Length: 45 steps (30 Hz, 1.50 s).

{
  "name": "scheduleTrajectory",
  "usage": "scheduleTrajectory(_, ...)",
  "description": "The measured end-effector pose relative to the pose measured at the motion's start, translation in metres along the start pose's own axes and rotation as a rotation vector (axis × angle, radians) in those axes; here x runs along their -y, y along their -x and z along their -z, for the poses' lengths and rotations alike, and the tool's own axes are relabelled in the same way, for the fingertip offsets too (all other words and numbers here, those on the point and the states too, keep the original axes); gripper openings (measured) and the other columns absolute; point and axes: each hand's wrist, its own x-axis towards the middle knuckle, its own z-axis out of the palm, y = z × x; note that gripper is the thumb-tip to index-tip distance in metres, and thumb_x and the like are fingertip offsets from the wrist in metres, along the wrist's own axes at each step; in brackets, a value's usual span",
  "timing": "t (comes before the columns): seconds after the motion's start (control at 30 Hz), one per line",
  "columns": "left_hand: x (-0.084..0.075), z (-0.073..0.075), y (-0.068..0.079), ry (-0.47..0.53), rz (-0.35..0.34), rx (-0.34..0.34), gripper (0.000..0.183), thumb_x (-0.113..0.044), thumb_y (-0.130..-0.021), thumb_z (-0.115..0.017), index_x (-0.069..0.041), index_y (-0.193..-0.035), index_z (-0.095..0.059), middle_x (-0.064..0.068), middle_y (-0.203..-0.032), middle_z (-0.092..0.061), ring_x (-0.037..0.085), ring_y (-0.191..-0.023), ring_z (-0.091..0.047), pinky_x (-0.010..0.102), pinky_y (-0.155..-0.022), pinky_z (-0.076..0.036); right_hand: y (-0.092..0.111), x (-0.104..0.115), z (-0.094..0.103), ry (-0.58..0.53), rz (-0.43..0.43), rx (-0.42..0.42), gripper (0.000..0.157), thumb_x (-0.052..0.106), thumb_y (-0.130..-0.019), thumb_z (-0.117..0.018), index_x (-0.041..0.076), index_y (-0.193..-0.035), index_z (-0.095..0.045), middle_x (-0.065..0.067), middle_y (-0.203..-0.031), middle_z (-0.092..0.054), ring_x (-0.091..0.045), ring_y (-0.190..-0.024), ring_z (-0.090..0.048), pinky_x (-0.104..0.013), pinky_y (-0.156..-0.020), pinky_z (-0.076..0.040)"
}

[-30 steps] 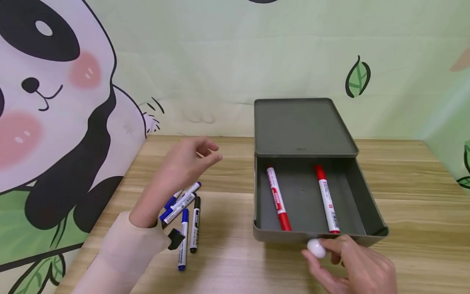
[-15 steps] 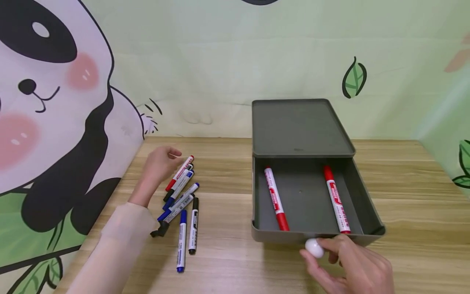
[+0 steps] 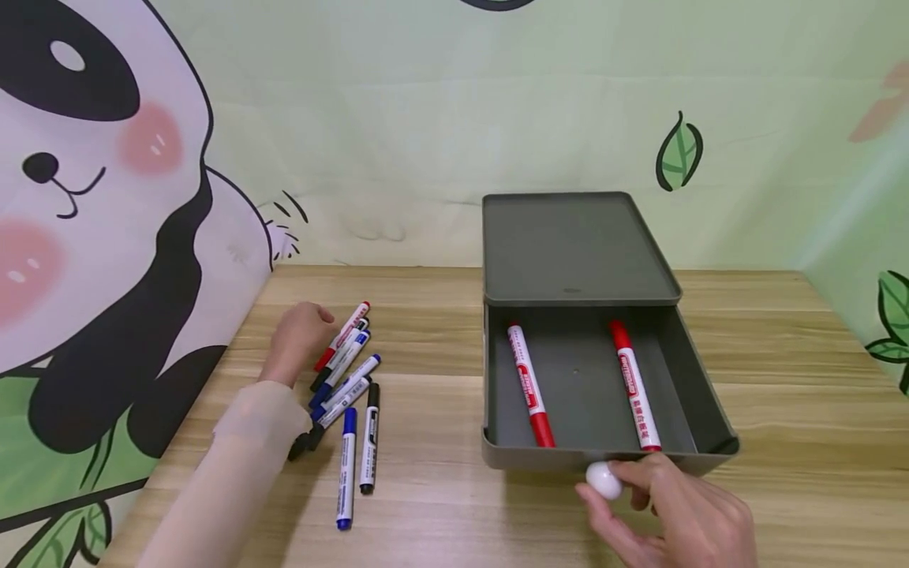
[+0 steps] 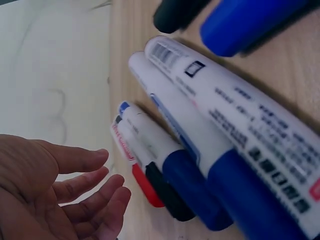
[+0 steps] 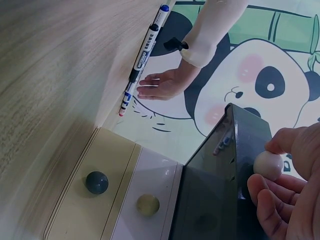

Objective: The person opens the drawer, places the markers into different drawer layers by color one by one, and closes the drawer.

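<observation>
We saw the right hand point(image 3: 682, 513) pinching the white knob point(image 3: 604, 480) of the grey drawer point(image 3: 578, 394) holding two red markers point(image 3: 529, 383); the left hand point(image 3: 298, 339), fingers apart, was beside the marker pile point(image 3: 344, 363) on the table point(image 3: 433, 505). Only the right wrist view showed us cream and lilac fronts point(image 5: 80, 200) below.

The head view looks forward and down over the pale wood-grained bench point(image 3: 440, 489); the left wrist's, close beside white-barrelled markers point(image 4: 231, 111); the right wrist's, by the dark-grey plastic drawer point(image 5: 250, 145), faces left. All share markers.
</observation>
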Motion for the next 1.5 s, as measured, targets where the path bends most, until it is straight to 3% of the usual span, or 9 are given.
scheduleTrajectory(0.2, -0.001, -0.006, -0.005, -0.012, 0.03, 0.033, 0.034, -0.015, -0.099, -0.061, 0.005, -0.127, -0.064, 0.022, -0.117, -0.065, 0.033, -0.094, -0.06, 0.045, -0.081, -0.05, 0.0, 0.001, 0.0, 0.012, -0.001, 0.005, 0.055, 0.063, -0.097, -0.056, 0.012, -0.078, -0.066, 0.014, -0.063, -0.053, 0.008, -0.047, -0.031, -0.006, -0.046, -0.022)
scheduleTrajectory(0.37, -0.001, -0.008, -0.008, -0.018, 0.047, 0.039, 0.033, -0.011, -0.098, -0.063, 0.005, -0.126, -0.065, 0.023, -0.118, -0.065, 0.033, -0.094, -0.06, 0.044, -0.081, -0.051, 0.0, 0.003, 0.001, 0.004, -0.009, 0.025, 0.055, 0.064, -0.097, -0.055, 0.012, -0.079, -0.066, 0.013, -0.063, -0.053, 0.008, -0.048, -0.031, -0.007, -0.045, -0.023)
scheduleTrajectory(0.5, -0.001, -0.009, -0.012, -0.024, 0.045, 0.04, 0.033, -0.011, -0.097, -0.064, 0.005, -0.125, -0.066, 0.023, -0.12, -0.065, 0.033, -0.095, -0.06, 0.044, -0.081, -0.051, -0.001, 0.002, 0.0, 0.009, 0.007, -0.006, 0.055, 0.063, -0.098, -0.055, 0.012, -0.078, -0.066, 0.013, -0.063, -0.052, 0.008, -0.047, -0.031, -0.006, -0.045, -0.022)
scheduleTrajectory(0.67, -0.002, -0.011, -0.015, -0.04, 0.045, 0.035, 0.028, -0.01, -0.095, -0.066, 0.004, -0.118, -0.071, 0.02, -0.111, -0.067, 0.031, -0.091, -0.06, 0.039, -0.075, -0.051, -0.001, 0.001, 0.0, 0.009, 0.003, -0.014, 0.055, 0.063, -0.097, -0.056, 0.013, -0.077, -0.065, 0.015, -0.063, -0.051, 0.008, -0.047, -0.03, -0.006, -0.046, -0.021)
scheduleTrajectory(0.9, -0.003, -0.015, -0.018, -0.048, 0.1, 0.068, 0.023, -0.007, -0.096, -0.061, 0.005, -0.114, -0.071, 0.018, -0.098, -0.063, 0.03, -0.083, -0.059, 0.032, -0.065, -0.048, 0.0, 0.001, -0.001, 0.022, 0.012, -0.029, 0.054, 0.063, -0.097, -0.055, 0.014, -0.076, -0.066, 0.016, -0.063, -0.05, 0.009, -0.047, -0.028, -0.005, -0.047, -0.019)
scheduleTrajectory(1.27, -0.001, -0.012, -0.02, -0.079, 0.111, 0.085, 0.021, -0.014, -0.097, -0.064, 0.004, -0.105, -0.072, 0.014, -0.089, -0.061, 0.027, -0.078, -0.058, 0.032, -0.064, -0.046, 0.0, 0.001, -0.002, 0.024, 0.021, -0.046, 0.054, 0.062, -0.097, -0.056, 0.014, -0.076, -0.066, 0.016, -0.063, -0.048, 0.009, -0.047, -0.026, -0.006, -0.047, -0.018)
scheduleTrajectory(1.43, 0.001, -0.003, -0.016, -0.082, 0.073, 0.071, 0.024, -0.017, -0.094, -0.067, 0.004, -0.104, -0.072, 0.014, -0.086, -0.062, 0.024, -0.07, -0.058, 0.031, -0.057, -0.046, 0.0, 0.001, -0.001, 0.023, 0.012, -0.028, 0.054, 0.063, -0.097, -0.055, 0.014, -0.077, -0.066, 0.016, -0.064, -0.048, 0.009, -0.047, -0.026, -0.005, -0.047, -0.018)
scheduleTrajectory(1.5, 0.001, 0.001, -0.014, -0.079, 0.035, 0.057, 0.022, -0.018, -0.091, -0.068, 0.003, -0.094, -0.072, 0.011, -0.078, -0.061, 0.022, -0.062, -0.056, 0.03, -0.052, -0.044, 0.0, 0.001, -0.001, 0.019, 0.009, -0.021, 0.054, 0.063, -0.098, -0.055, 0.014, -0.077, -0.066, 0.016, -0.064, -0.049, 0.009, -0.047, -0.027, -0.005, -0.047, -0.018)
